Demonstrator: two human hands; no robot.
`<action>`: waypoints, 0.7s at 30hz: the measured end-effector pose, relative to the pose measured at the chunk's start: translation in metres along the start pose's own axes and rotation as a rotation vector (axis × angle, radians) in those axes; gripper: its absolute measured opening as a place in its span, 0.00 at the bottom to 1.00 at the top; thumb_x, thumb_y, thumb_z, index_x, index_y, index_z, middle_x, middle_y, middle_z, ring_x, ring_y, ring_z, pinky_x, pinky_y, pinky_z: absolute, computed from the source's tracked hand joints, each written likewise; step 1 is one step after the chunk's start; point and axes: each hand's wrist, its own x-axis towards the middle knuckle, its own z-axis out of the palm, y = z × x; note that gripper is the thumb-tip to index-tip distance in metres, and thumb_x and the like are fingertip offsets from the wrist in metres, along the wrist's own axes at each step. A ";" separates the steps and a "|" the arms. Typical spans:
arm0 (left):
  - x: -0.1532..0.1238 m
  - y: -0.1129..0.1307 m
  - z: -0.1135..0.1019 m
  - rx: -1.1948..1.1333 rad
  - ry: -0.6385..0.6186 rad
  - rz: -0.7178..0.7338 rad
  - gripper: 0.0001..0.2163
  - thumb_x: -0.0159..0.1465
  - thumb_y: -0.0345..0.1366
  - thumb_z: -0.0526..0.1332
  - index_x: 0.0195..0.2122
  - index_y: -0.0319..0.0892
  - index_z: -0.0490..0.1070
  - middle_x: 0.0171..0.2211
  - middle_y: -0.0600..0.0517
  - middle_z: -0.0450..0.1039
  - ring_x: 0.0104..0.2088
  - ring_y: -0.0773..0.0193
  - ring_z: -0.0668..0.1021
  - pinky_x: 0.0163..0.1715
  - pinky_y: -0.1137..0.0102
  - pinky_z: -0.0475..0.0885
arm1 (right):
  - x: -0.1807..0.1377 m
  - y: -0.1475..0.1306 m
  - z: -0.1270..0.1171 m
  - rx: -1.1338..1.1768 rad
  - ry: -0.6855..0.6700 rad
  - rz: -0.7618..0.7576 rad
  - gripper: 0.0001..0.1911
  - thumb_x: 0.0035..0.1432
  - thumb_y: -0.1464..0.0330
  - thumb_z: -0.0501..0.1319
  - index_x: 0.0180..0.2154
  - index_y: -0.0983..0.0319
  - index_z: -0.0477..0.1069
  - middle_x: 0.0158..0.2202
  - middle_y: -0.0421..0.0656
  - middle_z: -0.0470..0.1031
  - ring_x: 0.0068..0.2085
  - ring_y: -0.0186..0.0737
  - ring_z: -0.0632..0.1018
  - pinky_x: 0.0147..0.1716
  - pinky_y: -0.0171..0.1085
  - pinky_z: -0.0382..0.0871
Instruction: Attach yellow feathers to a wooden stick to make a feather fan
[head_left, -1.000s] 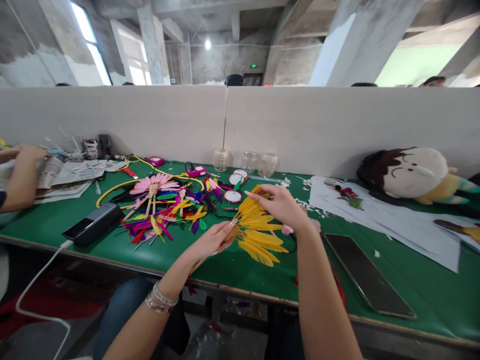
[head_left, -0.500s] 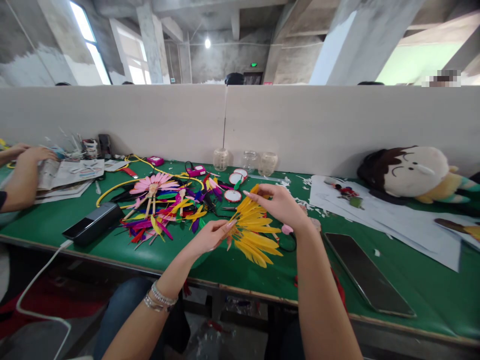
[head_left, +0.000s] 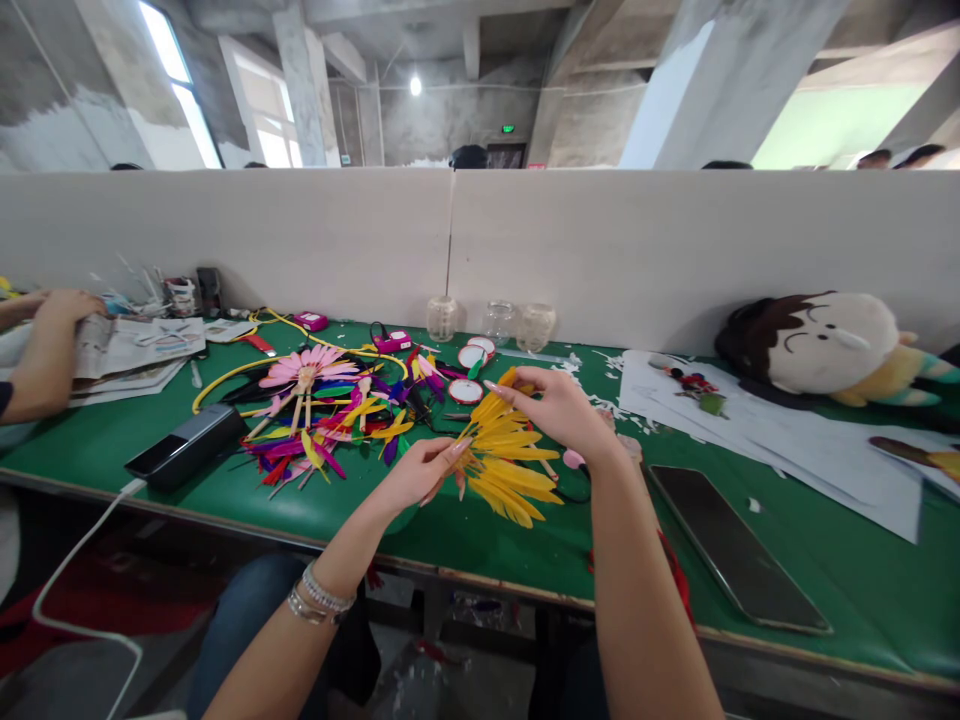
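A fan of yellow feathers [head_left: 517,470] is spread above the green table. My left hand [head_left: 424,472] pinches it at the gathered base, where the quills meet. At the fan's upper edge, the thumb and fingers of my right hand [head_left: 559,405] close on a yellow feather. Left of my hands lies a heap of loose coloured feathers [head_left: 330,455], purple, red, yellow and pink. A pink feather fan [head_left: 309,370] with wooden sticks rests on top of it. Beyond my hands are round white discs with red rims [head_left: 466,391].
A black phone [head_left: 739,545] lies at the right, near papers [head_left: 787,440] and a plush doll [head_left: 832,345]. Glass jars [head_left: 499,322] stand by the white partition [head_left: 600,250]. At left are a corded black device [head_left: 187,447] and another person's hands [head_left: 71,305] over newspapers [head_left: 142,345].
The yellow fan has shifted slightly, its lower feathers a little higher. Both my hands keep their grip. At far left, the other person's hands and newspaper have moved slightly.
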 end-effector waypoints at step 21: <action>-0.001 0.006 0.005 -0.107 0.010 -0.065 0.18 0.58 0.53 0.51 0.29 0.39 0.60 0.16 0.61 0.50 0.15 0.77 0.52 0.15 0.75 0.46 | 0.003 0.007 0.005 -0.084 0.062 -0.006 0.16 0.56 0.57 0.51 0.28 0.61 0.68 0.26 0.41 0.73 0.27 0.36 0.72 0.27 0.34 0.61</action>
